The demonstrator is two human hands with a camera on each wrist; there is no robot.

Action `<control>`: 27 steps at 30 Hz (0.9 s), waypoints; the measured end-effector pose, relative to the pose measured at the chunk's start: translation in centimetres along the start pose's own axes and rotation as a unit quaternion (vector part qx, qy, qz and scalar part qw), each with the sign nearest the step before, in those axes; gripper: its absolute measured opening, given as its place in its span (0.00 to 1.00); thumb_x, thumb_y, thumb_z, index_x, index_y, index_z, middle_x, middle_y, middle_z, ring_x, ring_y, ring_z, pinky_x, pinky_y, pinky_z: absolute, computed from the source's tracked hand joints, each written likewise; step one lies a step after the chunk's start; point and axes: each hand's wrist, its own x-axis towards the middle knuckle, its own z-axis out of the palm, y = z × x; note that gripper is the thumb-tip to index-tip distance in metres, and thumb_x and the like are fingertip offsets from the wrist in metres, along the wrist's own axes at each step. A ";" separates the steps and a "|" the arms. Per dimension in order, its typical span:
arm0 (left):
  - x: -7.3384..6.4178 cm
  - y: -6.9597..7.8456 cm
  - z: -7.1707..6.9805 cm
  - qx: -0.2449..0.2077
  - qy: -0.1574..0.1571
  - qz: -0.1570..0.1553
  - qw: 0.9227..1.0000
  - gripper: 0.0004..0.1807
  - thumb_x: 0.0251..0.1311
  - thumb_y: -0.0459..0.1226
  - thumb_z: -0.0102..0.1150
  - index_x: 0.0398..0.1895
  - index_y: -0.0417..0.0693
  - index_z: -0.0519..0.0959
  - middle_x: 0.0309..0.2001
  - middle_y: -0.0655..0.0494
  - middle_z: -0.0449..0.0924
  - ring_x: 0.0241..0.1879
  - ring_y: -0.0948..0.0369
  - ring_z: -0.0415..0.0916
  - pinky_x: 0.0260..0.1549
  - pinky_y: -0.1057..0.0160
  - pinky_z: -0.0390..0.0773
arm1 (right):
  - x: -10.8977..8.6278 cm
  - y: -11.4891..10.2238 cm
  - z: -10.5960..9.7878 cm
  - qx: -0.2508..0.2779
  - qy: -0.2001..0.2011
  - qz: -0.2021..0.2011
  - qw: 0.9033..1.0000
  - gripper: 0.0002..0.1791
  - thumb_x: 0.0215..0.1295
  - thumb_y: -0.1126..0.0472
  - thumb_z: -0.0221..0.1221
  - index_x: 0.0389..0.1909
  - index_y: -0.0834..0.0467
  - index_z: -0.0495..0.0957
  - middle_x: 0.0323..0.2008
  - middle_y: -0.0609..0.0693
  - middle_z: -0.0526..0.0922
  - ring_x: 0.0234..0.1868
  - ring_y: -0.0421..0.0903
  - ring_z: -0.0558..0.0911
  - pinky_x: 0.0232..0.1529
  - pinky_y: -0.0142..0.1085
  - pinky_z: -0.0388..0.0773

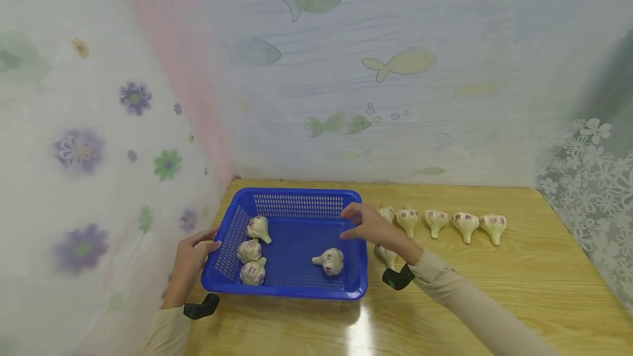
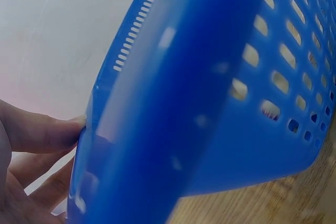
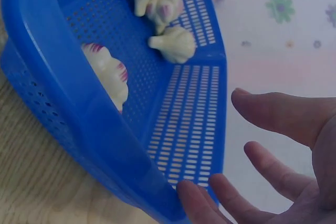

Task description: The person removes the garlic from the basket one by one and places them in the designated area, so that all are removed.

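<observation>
A blue plastic basket (image 1: 292,289) stands on the table. My left hand (image 1: 190,257) pinches its left rim, thumb on top and fingers beneath, as the left wrist view shows. Over the basket's right rim is my right hand (image 1: 368,227), thumb and fingers spread apart and holding nothing. Inside, three garlic bulbs lie along the left side, among them a top garlic bulb (image 1: 258,228) and a bottom garlic bulb (image 1: 253,272). Another garlic bulb (image 1: 331,261) lies near the right wall, partly hidden by the rim in the right wrist view.
To the basket's right, several garlic bulbs form a row, ending at the rightmost garlic bulb (image 1: 493,228). One more garlic bulb (image 1: 387,256) is partly covered by my right forearm. Painted walls (image 1: 395,26) border the wooden table (image 1: 534,279) behind and at left.
</observation>
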 end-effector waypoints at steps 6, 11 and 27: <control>-0.1 0.0 0.0 -0.005 -0.002 0.001 1.000 0.23 0.61 0.33 0.53 0.62 0.43 0.73 0.55 0.39 0.72 0.34 0.57 0.79 0.30 0.62 0.80 | 0.5 -0.2 0.7 -0.014 -0.020 0.004 1.000 0.22 0.46 0.61 0.72 0.44 0.57 0.77 0.48 0.56 0.76 0.48 0.56 0.76 0.43 0.43 0.76; -0.1 0.0 0.0 -0.004 0.001 0.003 1.000 0.23 0.61 0.33 0.53 0.62 0.43 0.73 0.55 0.39 0.72 0.35 0.57 0.79 0.30 0.61 0.80 | 1.0 -0.3 1.2 -0.014 -0.038 0.010 0.999 0.21 0.47 0.61 0.72 0.44 0.56 0.77 0.47 0.55 0.76 0.48 0.53 0.76 0.44 0.44 0.75; -0.1 0.1 0.1 -0.005 0.005 0.001 1.000 0.23 0.61 0.34 0.55 0.61 0.43 0.74 0.54 0.39 0.73 0.33 0.58 0.79 0.28 0.62 0.79 | 2.6 -0.2 3.5 -0.026 -0.113 0.044 0.992 0.21 0.45 0.65 0.71 0.42 0.58 0.76 0.43 0.57 0.77 0.42 0.51 0.77 0.40 0.44 0.76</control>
